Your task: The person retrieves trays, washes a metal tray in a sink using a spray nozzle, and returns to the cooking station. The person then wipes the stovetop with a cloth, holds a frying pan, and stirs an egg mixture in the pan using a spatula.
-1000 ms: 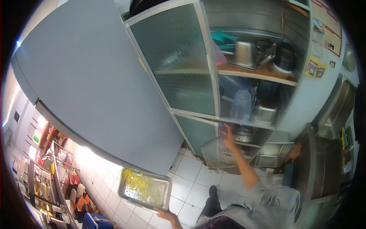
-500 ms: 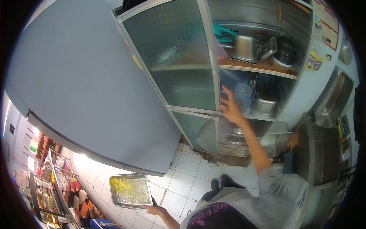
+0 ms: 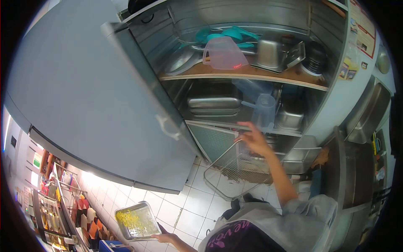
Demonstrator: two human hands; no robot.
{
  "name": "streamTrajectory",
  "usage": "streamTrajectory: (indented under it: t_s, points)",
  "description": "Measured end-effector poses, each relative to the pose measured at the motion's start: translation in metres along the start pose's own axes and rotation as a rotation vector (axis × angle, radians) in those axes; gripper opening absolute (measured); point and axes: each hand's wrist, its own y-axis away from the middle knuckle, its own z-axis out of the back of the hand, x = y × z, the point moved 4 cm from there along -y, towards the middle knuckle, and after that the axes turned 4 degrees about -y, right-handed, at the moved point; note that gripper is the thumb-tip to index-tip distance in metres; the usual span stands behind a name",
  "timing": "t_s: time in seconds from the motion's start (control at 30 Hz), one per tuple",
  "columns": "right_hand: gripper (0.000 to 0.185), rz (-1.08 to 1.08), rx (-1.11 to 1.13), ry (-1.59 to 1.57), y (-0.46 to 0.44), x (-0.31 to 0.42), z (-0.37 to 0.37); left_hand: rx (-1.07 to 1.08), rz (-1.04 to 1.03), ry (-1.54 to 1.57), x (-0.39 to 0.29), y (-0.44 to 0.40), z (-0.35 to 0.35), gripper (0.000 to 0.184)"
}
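My left hand [image 3: 166, 237] is closed on the edge of a rectangular metal tray [image 3: 147, 227], at the lower left. Yellow bits [image 3: 128, 219] lie across part of the tray. In front of the cabinet, my right hand [image 3: 257, 140] has its index finger stretched out. A wire mesh rack [image 3: 235, 172] hangs tilted below that hand, its upper corner at the thumb; the grip is partly hidden. The upper cabinet door [image 3: 147, 88] stands swung out to the left. Behind the right hand are a clear plastic jug [image 3: 263, 110] and stacked metal trays [image 3: 214, 103] on the middle shelf.
The top shelf holds a pink translucent jug [image 3: 226, 52], teal utensils [image 3: 235, 32] and metal containers [image 3: 270, 52]. A large grey appliance [image 3: 92, 105] stands left. The lower glass door [image 3: 216, 143] is ajar. A metal sink unit [image 3: 357, 168] is at the right, above white floor tiles [image 3: 197, 206].
The upper cabinet door has swung open to the left, uncovering the shelves. My right hand and the mesh rack have moved lower. The left hand's tray has shifted slightly down and left.
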Motion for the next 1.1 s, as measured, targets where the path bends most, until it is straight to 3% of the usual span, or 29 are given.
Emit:
streamTrajectory:
  t_s: [0.1, 0.2, 0.27, 0.37, 0.47, 0.6, 0.67, 0.83, 0.87, 0.93, 0.97, 1.03, 1.1]
  points:
    - [0.035, -0.129, -0.127, -0.283, 0.001, -0.017, 0.025, -0.074, -0.049, -0.04, 0.006, -0.028, 0.031, 0.057]
    - [0.026, -0.046, -0.281, -0.402, -0.01, -0.015, 0.048, -0.126, -0.092, -0.105, 0.011, -0.049, 0.059, 0.053]
    - [0.018, 0.045, -0.569, -0.431, -0.012, 0.003, 0.065, -0.156, -0.124, -0.166, 0.016, -0.063, 0.078, 0.051]
    - [0.014, 0.204, -0.681, -0.39, -0.048, 0.007, 0.051, -0.186, -0.174, -0.301, 0.024, -0.082, 0.105, 0.048]
    - [0.012, 0.179, -0.763, -0.524, -0.11, -0.008, 0.029, -0.219, -0.245, -0.461, 0.033, -0.099, 0.123, 0.047]
    - [0.01, 0.254, -0.803, -0.554, -0.199, -0.038, 0.033, -0.356, -0.494, -1.574, 0.05, -0.108, 0.16, 0.047]
    - [0.009, 0.029, -0.851, -0.496, -0.233, -0.048, 0.049, -0.319, -0.627, -1.887, 0.061, -0.109, 0.176, 0.048]
    - [0.026, -0.017, -0.673, -0.362, -0.303, -0.071, 0.061, -0.25, -0.975, -2.385, 0.081, -0.107, 0.198, 0.052]
    - [0.026, -0.001, -0.663, -0.307, -0.311, -0.069, 0.06, -0.295, -1.128, -2.517, 0.086, -0.106, 0.2, 0.054]
    - [0.026, 0.021, -0.661, -0.193, -0.328, -0.063, 0.062, -0.765, -1.595, -2.818, 0.096, -0.1, 0.196, 0.057]
    - [0.027, 0.032, -0.661, -0.131, -0.337, -0.061, 0.066, -0.769, -1.587, -2.818, 0.097, -0.099, 0.198, 0.057]
    - [0.027, 0.026, -0.651, 0.021, -0.348, -0.056, 0.08, -0.046, -1.039, -2.431, 0.096, -0.105, 0.212, 0.057]
    - [0.027, 0.029, -0.632, 0.179, -0.356, -0.056, 0.089, -0.037, -0.843, -2.368, 0.105, -0.099, 0.209, 0.054]
